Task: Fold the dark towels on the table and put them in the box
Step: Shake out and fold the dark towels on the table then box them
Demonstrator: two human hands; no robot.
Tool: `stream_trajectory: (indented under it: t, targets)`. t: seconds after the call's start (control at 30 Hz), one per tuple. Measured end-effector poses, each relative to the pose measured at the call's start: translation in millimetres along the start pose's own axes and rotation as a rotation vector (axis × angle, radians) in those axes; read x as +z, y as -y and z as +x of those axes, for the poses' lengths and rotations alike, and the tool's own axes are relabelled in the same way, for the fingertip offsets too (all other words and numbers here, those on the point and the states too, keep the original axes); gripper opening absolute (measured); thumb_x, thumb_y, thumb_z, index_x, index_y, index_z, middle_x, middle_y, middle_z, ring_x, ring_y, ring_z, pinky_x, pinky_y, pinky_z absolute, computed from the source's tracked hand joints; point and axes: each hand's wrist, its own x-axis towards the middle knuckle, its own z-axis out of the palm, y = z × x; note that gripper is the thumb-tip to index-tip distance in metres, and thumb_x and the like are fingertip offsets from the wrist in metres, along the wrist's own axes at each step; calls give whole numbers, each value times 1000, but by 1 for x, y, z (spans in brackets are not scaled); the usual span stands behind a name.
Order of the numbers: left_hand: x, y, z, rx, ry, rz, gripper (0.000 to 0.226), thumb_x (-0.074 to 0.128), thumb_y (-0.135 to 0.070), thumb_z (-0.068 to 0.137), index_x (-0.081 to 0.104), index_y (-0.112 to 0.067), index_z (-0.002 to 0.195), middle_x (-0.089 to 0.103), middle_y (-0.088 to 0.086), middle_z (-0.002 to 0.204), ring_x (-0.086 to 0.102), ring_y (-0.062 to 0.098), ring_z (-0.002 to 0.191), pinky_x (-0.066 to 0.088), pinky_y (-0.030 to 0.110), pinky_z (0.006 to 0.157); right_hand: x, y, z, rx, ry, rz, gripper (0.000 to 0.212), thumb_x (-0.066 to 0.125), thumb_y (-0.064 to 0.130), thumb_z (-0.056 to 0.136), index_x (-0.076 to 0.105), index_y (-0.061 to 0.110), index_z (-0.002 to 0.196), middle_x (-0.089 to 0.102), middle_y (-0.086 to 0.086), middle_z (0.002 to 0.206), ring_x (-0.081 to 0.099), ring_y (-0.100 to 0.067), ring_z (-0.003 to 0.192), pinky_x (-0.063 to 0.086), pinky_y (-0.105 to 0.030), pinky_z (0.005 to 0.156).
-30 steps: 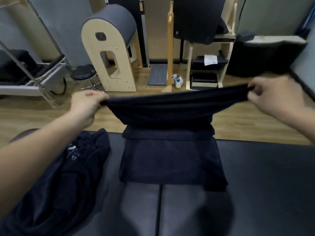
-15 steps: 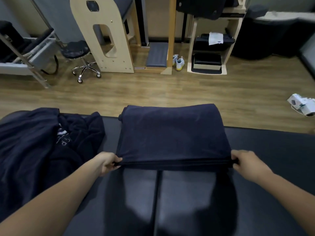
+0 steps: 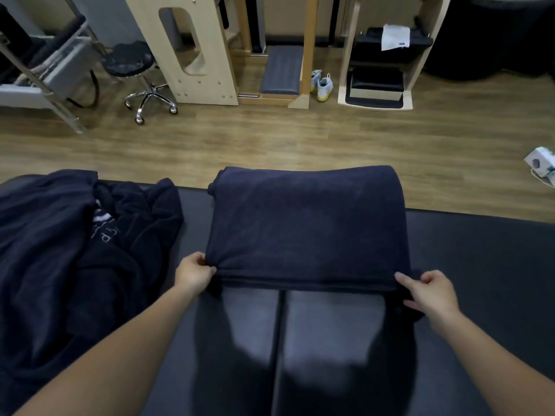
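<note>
A dark navy towel [image 3: 306, 226] lies folded in a neat rectangle on the black padded table [image 3: 480, 265], its far fold hanging just over the table's far edge. My left hand [image 3: 193, 273] pinches the towel's near left corner. My right hand [image 3: 429, 291] is at the near right corner with the thumb on the top layer and the fingers loosely spread. A heap of unfolded dark towels [image 3: 69, 250] with white lettering lies to the left. No box shows in this view.
Beyond the table is a wooden floor with a rolling stool [image 3: 144, 82], wooden exercise frames [image 3: 198, 52], a pair of shoes [image 3: 322, 85], a low wooden shelf unit [image 3: 378, 70] and a small white device [image 3: 542, 165] at the right.
A second ago both hands held the towel's edge stretched in the air; they brought it down and toward me, folding it over. My right fingers have since loosened at the corner.
</note>
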Motion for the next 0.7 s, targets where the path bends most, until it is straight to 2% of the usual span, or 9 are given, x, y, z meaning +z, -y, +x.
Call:
stream_trajectory:
  t: [0.07, 0.13, 0.17, 0.23, 0.33, 0.47, 0.53, 0.6, 0.7]
  targets:
    - [0, -9, -1, -26, 35, 53, 16, 74, -15, 67, 65, -18, 80, 71, 7, 88, 67, 31, 89, 56, 37, 85, 6, 2, 3, 72, 12, 43, 48, 83, 20, 78, 48, 11, 110, 56, -9, 108, 62, -26, 91, 60, -46, 79]
    - [1, -14, -1, -91, 75, -51, 39, 76, -30, 51, 69, -20, 88, 73, 6, 93, 69, 29, 88, 58, 40, 85, 12, 8, 4, 81, 30, -22, 40, 79, 18, 77, 52, 14, 107, 62, -8, 104, 62, -27, 93, 56, -38, 69]
    - [3, -16, -2, -127, 97, -150, 44, 79, -33, 54, 70, -21, 95, 73, 4, 97, 69, 28, 90, 58, 38, 83, 14, 11, 4, 90, 44, -36, 34, 76, 16, 76, 56, 13, 104, 65, -9, 100, 62, -27, 89, 53, -35, 64]
    - [7, -20, -9, -159, 114, -289, 34, 78, -34, 77, 67, -22, 107, 70, -1, 106, 65, 22, 96, 53, 31, 74, 19, 16, 5, 102, 85, -42, 29, 70, 13, 75, 63, 8, 103, 68, -12, 98, 62, -29, 84, 49, -32, 60]
    - [9, -11, -16, -171, 130, -398, 16, 68, -24, 92, 65, -20, 108, 68, 1, 108, 61, 18, 88, 46, 27, 65, 23, 18, 1, 104, 95, -63, 33, 60, 14, 81, 59, 3, 112, 65, -15, 105, 60, -31, 89, 49, -33, 62]
    - [6, 0, -31, -85, 147, -410, 11, 63, -14, 95, 64, -17, 105, 69, 1, 101, 61, 20, 86, 46, 30, 70, 14, 8, -18, -105, 1, -130, 36, 44, 17, 93, 49, 27, 128, 60, -4, 110, 59, -30, 97, 51, -39, 78]
    - [2, 0, -45, -1, 122, -418, 12, 60, -10, 96, 57, -17, 105, 66, -1, 98, 59, 18, 80, 44, 28, 61, 11, 3, -33, -141, 66, 102, 41, 41, 10, 96, 52, 31, 130, 58, 1, 112, 59, -25, 99, 57, -45, 82]
    - [-5, 1, -60, 45, 161, -422, 21, 57, -7, 97, 55, -23, 111, 66, -2, 99, 58, 17, 79, 42, 26, 57, 8, 2, -48, -72, 160, 380, 32, 42, 0, 97, 62, 17, 114, 61, -3, 107, 60, -22, 93, 58, -44, 75]
    - [-21, 11, -86, 24, 333, -359, 34, 55, -2, 97, 55, -28, 119, 66, -1, 97, 58, 16, 77, 45, 25, 54, -4, -4, -70, 19, 248, 392, 24, 48, -9, 90, 61, 11, 85, 60, -9, 91, 56, -20, 80, 50, -32, 61]
